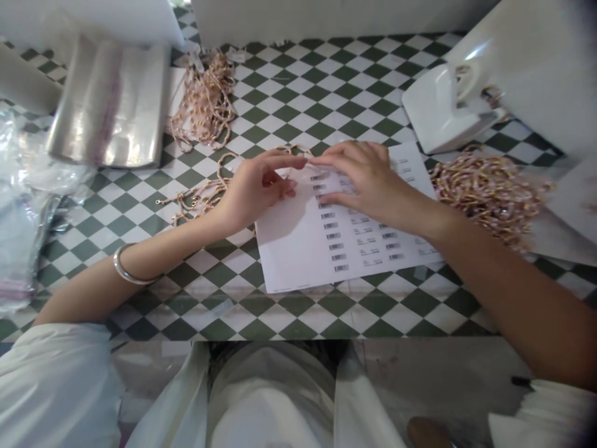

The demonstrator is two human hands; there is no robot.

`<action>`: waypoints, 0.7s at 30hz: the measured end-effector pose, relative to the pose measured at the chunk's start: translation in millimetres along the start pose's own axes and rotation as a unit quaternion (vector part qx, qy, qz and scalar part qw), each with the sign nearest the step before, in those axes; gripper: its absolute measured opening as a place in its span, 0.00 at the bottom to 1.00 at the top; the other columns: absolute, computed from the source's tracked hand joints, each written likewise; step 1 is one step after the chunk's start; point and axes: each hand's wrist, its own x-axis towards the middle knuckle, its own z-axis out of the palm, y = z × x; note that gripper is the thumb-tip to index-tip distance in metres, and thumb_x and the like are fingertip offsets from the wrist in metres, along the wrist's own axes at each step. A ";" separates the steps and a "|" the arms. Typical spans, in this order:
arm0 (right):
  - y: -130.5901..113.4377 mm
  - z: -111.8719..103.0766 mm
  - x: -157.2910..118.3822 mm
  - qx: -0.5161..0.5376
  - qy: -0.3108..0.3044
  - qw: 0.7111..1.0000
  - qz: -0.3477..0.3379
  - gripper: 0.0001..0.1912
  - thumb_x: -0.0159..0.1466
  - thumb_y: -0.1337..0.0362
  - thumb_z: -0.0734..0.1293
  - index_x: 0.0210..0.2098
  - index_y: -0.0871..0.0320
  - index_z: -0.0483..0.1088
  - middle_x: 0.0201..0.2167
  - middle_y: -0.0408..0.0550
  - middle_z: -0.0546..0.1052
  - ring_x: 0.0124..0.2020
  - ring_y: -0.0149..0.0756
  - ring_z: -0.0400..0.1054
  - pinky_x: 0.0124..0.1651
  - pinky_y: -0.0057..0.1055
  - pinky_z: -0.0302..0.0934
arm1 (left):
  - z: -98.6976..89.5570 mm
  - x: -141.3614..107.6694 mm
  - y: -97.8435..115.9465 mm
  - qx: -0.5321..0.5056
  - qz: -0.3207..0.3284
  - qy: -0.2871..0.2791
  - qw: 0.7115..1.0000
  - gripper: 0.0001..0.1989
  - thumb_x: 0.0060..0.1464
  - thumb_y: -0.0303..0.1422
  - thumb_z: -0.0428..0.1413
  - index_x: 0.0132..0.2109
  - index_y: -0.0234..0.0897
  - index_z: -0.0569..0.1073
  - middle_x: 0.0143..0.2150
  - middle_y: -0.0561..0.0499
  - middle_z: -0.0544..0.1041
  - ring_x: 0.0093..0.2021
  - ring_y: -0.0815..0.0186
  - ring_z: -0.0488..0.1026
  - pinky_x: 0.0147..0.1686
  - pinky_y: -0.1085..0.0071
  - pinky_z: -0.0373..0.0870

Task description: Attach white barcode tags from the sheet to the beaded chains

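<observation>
A white sheet of barcode labels [345, 230] lies on the checkered tabletop [289, 93], with my right hand [364, 180] resting on its upper part. My left hand [256, 190] comes in from the left, and its fingertips meet those of my right hand near the sheet's top edge. Whether something small is pinched there, I cannot tell. A loose gold and pink chain [200, 196] lies just left of my left hand, partly beneath it. A larger tangled heap of similar chain [487, 193] sits right of the sheet.
A bundle of chain [205, 99] lies at the back. A stack of clear plastic bags [109, 102] is back left, with crumpled plastic [23, 211] along the left edge. A white iron-like appliance [443, 106] stands back right. A metal bangle [130, 267] circles my left wrist.
</observation>
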 end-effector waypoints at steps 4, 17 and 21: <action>-0.8 0.1 -0.2 0.041 0.027 0.999 0.014 0.26 0.62 0.54 0.66 0.59 0.50 0.64 0.56 0.52 0.66 0.62 0.54 0.58 0.65 0.55 0.52 | 1.9 1.8 -11.3 0.023 0.006 -0.007 1.000 0.19 0.52 0.16 0.54 0.48 0.35 0.78 0.50 0.48 0.76 0.25 0.83 0.68 0.27 0.82 0.72; -26.9 11.2 -95.2 -0.039 -0.011 0.987 -0.155 0.24 0.66 0.55 0.63 0.60 0.52 0.62 0.64 0.47 0.66 0.67 0.47 0.56 0.68 0.50 0.53 | 10.5 -8.7 -21.5 0.112 0.165 -0.025 0.980 0.20 0.57 0.21 0.51 0.53 0.40 0.75 0.53 0.48 0.76 0.45 0.70 0.75 0.40 0.74 0.76; -33.2 27.3 -111.3 -0.044 -0.023 0.994 -0.099 0.38 0.66 0.58 0.64 0.69 0.55 0.43 0.70 0.52 0.56 0.73 0.48 0.43 0.71 0.56 0.46 | 10.4 -7.5 -21.4 0.098 0.148 -0.027 0.984 0.20 0.57 0.20 0.51 0.53 0.38 0.75 0.53 0.48 0.75 0.45 0.71 0.75 0.40 0.76 0.76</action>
